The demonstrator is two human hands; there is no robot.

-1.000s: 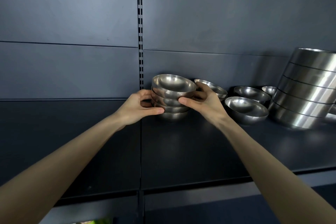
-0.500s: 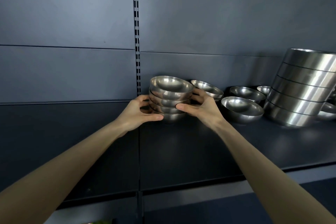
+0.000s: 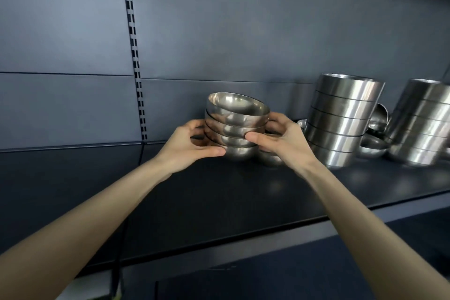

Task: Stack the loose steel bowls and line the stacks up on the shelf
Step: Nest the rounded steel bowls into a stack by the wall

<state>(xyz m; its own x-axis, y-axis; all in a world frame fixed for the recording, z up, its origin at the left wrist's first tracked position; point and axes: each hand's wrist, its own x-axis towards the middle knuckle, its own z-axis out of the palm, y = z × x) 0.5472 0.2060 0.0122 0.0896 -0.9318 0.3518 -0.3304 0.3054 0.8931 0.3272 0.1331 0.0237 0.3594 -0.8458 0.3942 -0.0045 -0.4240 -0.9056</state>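
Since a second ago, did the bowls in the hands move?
Yes. The held stack moved right along the shelf, away from the slotted rail and much closer to the tall stack.

Four bowls are nesting in the small stack [image 3: 233, 129]; two tall stacks [image 3: 341, 119] are standing at the shelf's [image 3: 219, 202] right end, loose bowls [image 3: 371, 148] hiding uncounted.

1. The back wall [image 3: 243, 19] is made of dark blue-grey panels with thin lines between them.
2. A metal strip [image 3: 134, 51] full of small slots runs up the wall.
3. The shelf [image 3: 219, 197] is dark and flat, and soft light shines on it. Its front edge is grey.
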